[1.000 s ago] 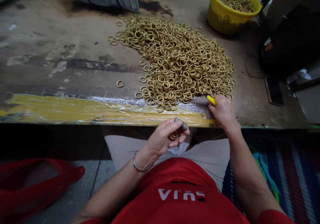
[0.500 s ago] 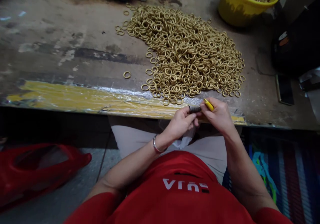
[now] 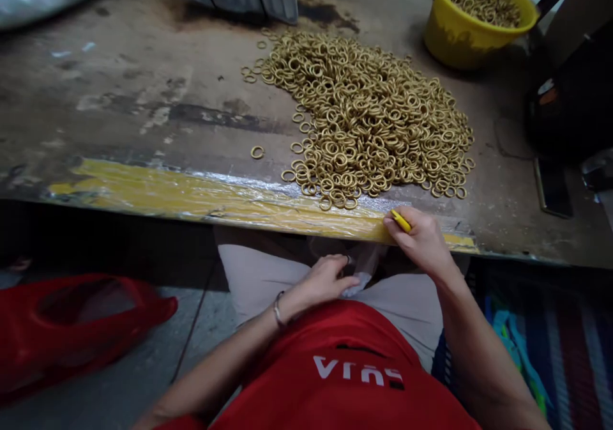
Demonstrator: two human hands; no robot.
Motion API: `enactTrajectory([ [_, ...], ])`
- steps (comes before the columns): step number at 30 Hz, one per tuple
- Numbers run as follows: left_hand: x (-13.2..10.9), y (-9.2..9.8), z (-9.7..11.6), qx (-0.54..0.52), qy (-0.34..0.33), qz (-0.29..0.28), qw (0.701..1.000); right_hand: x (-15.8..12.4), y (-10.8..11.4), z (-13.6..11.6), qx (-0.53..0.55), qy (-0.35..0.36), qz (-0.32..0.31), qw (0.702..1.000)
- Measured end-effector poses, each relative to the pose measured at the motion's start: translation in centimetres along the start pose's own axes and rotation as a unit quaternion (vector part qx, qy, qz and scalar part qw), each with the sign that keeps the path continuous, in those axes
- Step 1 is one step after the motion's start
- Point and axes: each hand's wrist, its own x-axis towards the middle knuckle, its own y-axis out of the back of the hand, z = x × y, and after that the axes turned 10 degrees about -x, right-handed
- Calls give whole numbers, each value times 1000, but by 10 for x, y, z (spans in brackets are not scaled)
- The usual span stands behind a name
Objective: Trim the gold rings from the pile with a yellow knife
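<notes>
L hand (image 3: 326,279) dropped away from R hand (image 3: 422,237) toward the lap (image 3: 261,269), fingers half-curled, couldn't tell if holding anything; R fingers stayed tight on yellow tool (image 3: 401,221), nr gold rings (image 3: 368,117) heaped on tabletop (image 3: 143,78).

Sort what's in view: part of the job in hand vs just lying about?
Likely in the job:
yellow tool, mostly hidden in the right hand
pile of brass-coloured rings
yellow tub holding similar rings

Likely just lying about:
smartphone, right of the pile
red plastic item, lower left
</notes>
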Motion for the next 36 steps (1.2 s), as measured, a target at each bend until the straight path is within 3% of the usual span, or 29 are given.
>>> enactTrajectory([
  [3, -2, 0, 9, 99, -83, 3, 992, 16, -8, -11, -43, 43, -9, 998],
  [6, -7, 17, 28, 47, -118, -10, 992, 32, -19, -27, -109, 79, -53, 989],
  [10, -6, 41, 45, 3, -143, 126, 982, 47, -33, -42, -258, 70, -104, 958],
  [13, -1, 50, 51, -33, -144, 204, 968, 50, -30, -41, -260, 73, -104, 957],
  [16, 3, 48, 59, -173, -113, 197, 958, 46, -14, -36, -69, 49, -79, 993],
  [18, 6, 42, 64, -276, -103, 172, 940, 41, -3, -36, 126, -11, -90, 988],
  [21, 8, 28, 67, -336, -120, 186, 915, 30, 2, -44, 361, -128, -135, 914],
  [24, 7, 20, 66, -251, -171, 234, 924, 20, -6, -54, 486, -200, -145, 839],
  [26, 5, 19, 65, -163, -190, 257, 933, 15, -12, -56, 531, -220, -135, 807],
  [28, 5, 21, 66, -142, -176, 258, 939, 11, -15, -56, 542, -225, -130, 799],
  [30, 5, 24, 70, -214, -137, 225, 941, 7, -14, -53, 505, -209, -129, 827],
  [31, 5, 25, 72, -263, -115, 199, 937, 5, -13, -51, 463, -191, -121, 857],
  [34, 6, 26, 76, -373, -64, 152, 913, -4, -6, -46, 242, -88, -55, 965],
  [36, 6, 25, 76, -404, -50, 149, 901, -12, -5, -44, 80, -8, -18, 997],
])
